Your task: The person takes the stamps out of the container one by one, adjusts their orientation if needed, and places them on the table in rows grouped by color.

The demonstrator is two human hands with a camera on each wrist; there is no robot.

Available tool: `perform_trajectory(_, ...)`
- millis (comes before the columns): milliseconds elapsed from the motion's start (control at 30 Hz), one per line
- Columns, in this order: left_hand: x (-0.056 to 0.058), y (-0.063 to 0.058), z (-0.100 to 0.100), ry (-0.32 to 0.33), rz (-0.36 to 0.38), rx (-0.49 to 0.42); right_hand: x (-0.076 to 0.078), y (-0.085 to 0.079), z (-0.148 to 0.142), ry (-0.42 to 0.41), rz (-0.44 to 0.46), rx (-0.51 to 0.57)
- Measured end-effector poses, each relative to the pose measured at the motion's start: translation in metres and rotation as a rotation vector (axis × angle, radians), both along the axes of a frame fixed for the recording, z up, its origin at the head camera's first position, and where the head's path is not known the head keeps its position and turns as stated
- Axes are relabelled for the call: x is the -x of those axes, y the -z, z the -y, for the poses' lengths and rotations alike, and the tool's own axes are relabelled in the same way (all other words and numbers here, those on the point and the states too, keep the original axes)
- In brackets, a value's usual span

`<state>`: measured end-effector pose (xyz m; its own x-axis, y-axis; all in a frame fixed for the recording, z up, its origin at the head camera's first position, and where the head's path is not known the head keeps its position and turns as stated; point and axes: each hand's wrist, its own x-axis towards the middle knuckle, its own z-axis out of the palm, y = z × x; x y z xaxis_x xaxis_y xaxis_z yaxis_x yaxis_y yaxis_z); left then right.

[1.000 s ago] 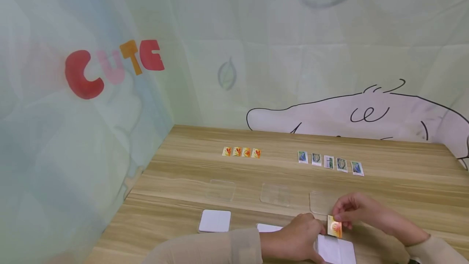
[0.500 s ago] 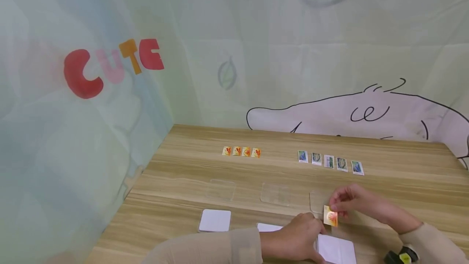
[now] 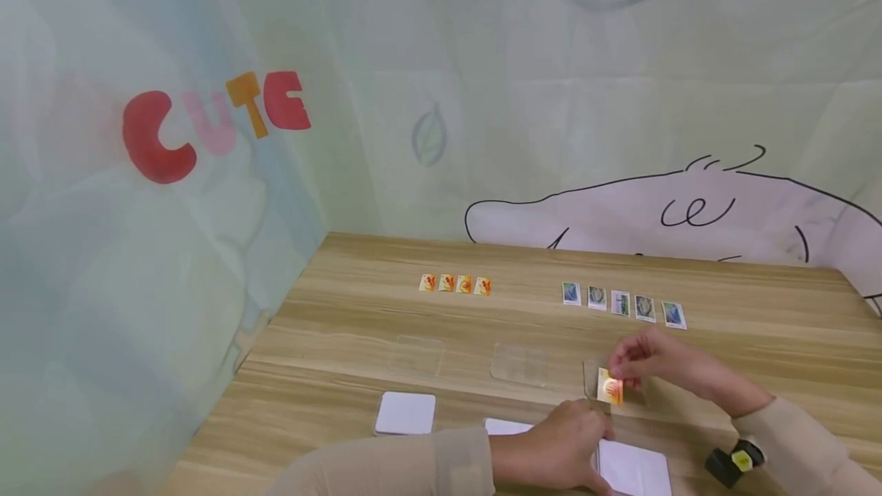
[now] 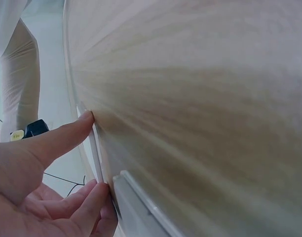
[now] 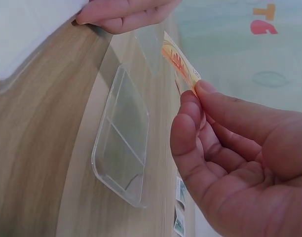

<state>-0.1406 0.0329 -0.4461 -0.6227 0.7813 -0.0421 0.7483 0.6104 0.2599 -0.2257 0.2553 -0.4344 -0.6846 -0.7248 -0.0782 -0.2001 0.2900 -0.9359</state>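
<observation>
My right hand point(image 3: 664, 366) pinches an orange-and-yellow postage stamp point(image 3: 610, 386) by one edge, between thumb and fingertips. In the right wrist view the stamp point(image 5: 179, 61) is held up above a clear plastic lid point(image 5: 122, 138), apart from it. My left hand point(image 3: 554, 446) holds the left side of a flat case with a white top point(image 3: 634, 468), at the front right. Thumb and fingers are spread along its edge, as the left wrist view shows the white-topped case point(image 4: 94, 153) between them.
Two more clear lids point(image 3: 519, 365) lie to the left in the same row. Two other white-topped cases point(image 3: 405, 412) lie in front of them. Along the back are several orange stamps point(image 3: 465, 284) and several blue-green stamps point(image 3: 621, 303). Fabric walls point(image 3: 386, 98) enclose the wooden table point(image 3: 331, 327).
My right hand has lifted the orange stamp off the right-hand white-topped case and carried it back and left, to over the clear lid. The left hand has stayed in place.
</observation>
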Motion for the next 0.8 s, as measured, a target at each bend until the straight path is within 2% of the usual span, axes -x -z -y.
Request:
perform_trajectory(167,0.0,-0.001,0.0,0.009,-0.012,0.011,0.004,-0.001,0.002,0.01,0.005,-0.006)
perform_trajectory(567,0.001,-0.002,0.0,-0.001,0.03,0.012,0.013,-0.006,0.009,0.015,-0.022,-0.039)
perform_trajectory(800,0.001,-0.003,0.001,-0.004,0.037,-0.002,0.017,-0.009,0.013,0.026,0.002,-0.036)
